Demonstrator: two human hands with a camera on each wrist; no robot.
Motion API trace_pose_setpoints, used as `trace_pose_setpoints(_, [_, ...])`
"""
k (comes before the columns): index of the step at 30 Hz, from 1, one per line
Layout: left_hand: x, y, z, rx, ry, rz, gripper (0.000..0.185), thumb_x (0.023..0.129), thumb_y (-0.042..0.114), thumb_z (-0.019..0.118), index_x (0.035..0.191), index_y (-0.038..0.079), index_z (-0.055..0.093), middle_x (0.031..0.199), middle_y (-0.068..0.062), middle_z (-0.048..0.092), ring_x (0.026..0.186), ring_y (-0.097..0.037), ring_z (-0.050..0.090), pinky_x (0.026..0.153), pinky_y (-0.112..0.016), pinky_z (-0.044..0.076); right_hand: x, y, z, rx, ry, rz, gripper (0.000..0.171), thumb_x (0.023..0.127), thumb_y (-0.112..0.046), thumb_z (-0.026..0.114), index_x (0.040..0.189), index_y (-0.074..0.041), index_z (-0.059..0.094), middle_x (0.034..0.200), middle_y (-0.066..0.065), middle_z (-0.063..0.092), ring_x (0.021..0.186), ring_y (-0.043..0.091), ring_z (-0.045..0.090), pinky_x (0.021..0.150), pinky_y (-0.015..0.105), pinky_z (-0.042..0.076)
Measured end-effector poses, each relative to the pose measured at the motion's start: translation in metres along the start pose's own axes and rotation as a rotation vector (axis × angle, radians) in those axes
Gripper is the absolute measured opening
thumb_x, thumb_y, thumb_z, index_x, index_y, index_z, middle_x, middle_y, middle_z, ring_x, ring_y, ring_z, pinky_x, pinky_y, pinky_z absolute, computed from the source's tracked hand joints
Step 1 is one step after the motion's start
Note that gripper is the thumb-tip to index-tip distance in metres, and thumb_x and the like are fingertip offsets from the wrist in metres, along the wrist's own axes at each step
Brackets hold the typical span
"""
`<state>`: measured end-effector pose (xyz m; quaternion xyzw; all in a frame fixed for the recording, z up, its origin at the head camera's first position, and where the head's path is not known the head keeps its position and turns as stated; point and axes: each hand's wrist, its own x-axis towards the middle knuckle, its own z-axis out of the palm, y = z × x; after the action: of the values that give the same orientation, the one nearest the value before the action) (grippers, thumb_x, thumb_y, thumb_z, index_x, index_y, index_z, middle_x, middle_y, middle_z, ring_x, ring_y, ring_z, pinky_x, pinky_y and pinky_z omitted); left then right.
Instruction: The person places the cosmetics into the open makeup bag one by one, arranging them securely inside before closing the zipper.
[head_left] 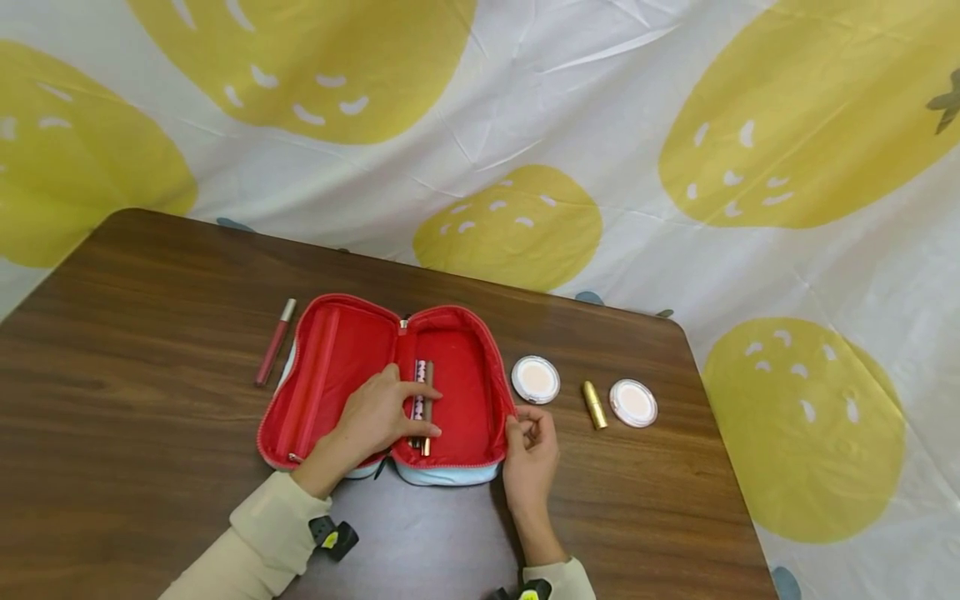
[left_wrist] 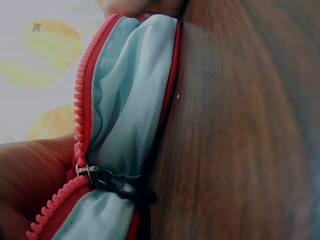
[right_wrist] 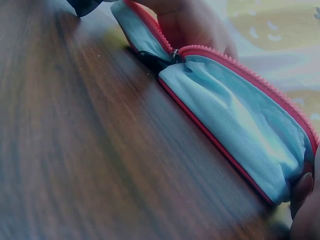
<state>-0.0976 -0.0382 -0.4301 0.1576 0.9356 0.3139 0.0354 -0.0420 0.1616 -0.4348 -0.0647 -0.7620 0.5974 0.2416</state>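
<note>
A cosmetic pouch (head_left: 457,333), red inside and pale blue outside, lies unzipped and spread flat in the head view. My left hand (head_left: 378,410) reaches into it, thumb and forefinger extended across a patterned slim tube (head_left: 419,400) and a brown cosmetic pencil (head_left: 428,408) in the right half. Part of both sticks is hidden under the fingers. At the pouch's right edge, my right hand (head_left: 534,454) pinches the rim between thumb and curled fingers. Both wrist views show the pouch's pale blue side (left_wrist: 135,95) and red zipper teeth (right_wrist: 250,75).
Left of the pouch lies a dark pink lip gloss tube (head_left: 275,343). To the right are a round compact (head_left: 536,379), a gold lipstick (head_left: 594,405) and another round compact (head_left: 633,402). A fruit-print cloth (head_left: 525,100) hangs behind the wooden table (head_left: 150,333).
</note>
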Motion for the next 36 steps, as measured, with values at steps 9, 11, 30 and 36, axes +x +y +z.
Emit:
trace_pose_setpoints(9, [0.000,0.000,-0.006,-0.118,0.009,-0.029,0.054,0.072,0.038,0.083,0.120,0.018,0.068,0.088,-0.005,0.054,0.073,-0.017,0.048,0.059,-0.028,0.042,0.000,0.002,-0.001,0.017,0.006,-0.024,0.013,0.087,0.012,0.057,0.099,0.014,0.057,0.065,0.015,0.048,0.054,0.005,0.043,0.048,0.015,0.033])
trace_pose_setpoints(11, [0.000,0.000,-0.008,-0.148,0.017,-0.032,0.056,0.074,0.035,0.082,0.122,0.014,0.066,0.092,-0.007,0.057,0.077,-0.018,0.050,0.062,-0.030,0.044,0.000,0.002,-0.001,0.021,0.005,-0.024,0.013,0.087,0.013,0.057,0.099,0.014,0.057,0.065,0.014,0.048,0.054,0.005,0.042,0.048,0.015,0.033])
trace_pose_setpoints(30, [-0.002,-0.018,-0.061,-0.330,0.288,-0.022,0.047,0.084,0.021,0.074,0.124,0.001,0.058,0.070,-0.004,0.052,0.059,-0.017,0.047,0.053,-0.028,0.042,0.000,0.001,0.000,0.047,0.006,-0.003,0.013,0.087,0.013,0.056,0.100,0.015,0.056,0.065,0.014,0.047,0.055,0.005,0.044,0.048,0.014,0.036])
trace_pose_setpoints(36, [-0.005,-0.034,-0.080,-0.307,0.423,-0.046,0.039,0.086,0.017,0.072,0.119,0.000,0.061,0.074,-0.008,0.054,0.066,-0.021,0.050,0.058,-0.031,0.044,0.000,0.001,0.000,0.041,0.000,-0.001,0.014,0.087,0.013,0.056,0.101,0.015,0.056,0.066,0.014,0.048,0.056,0.005,0.044,0.048,0.015,0.036])
